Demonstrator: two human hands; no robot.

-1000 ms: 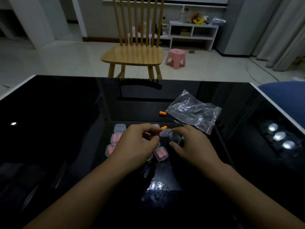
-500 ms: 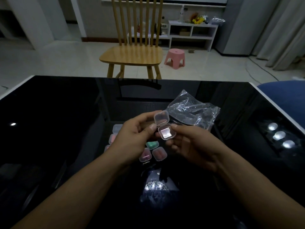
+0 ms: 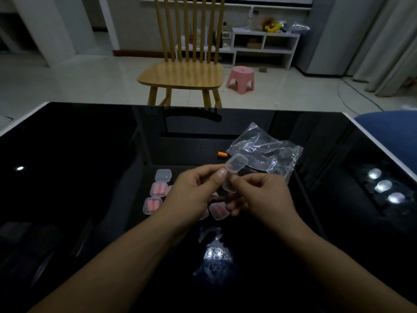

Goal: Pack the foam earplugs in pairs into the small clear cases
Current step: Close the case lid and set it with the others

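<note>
A small clear case with its lid flipped up hangs above the black table, pinched between my left hand and my right hand. Its lower half is partly hidden by my fingers, so I cannot tell what is inside. Below the hands lie several small cases: an empty-looking one, two holding pink earplugs, and another pink-filled one. One loose orange earplug lies farther back on the table.
A crumpled clear plastic bag lies just beyond my right hand. The glossy black table has white edges left and right. A wooden chair stands past the far edge, a pink stool beside it.
The hands lifted a clear case off the table and opened its lid. Since half a second ago the case has turned and my right fingers now cover its lower half.
</note>
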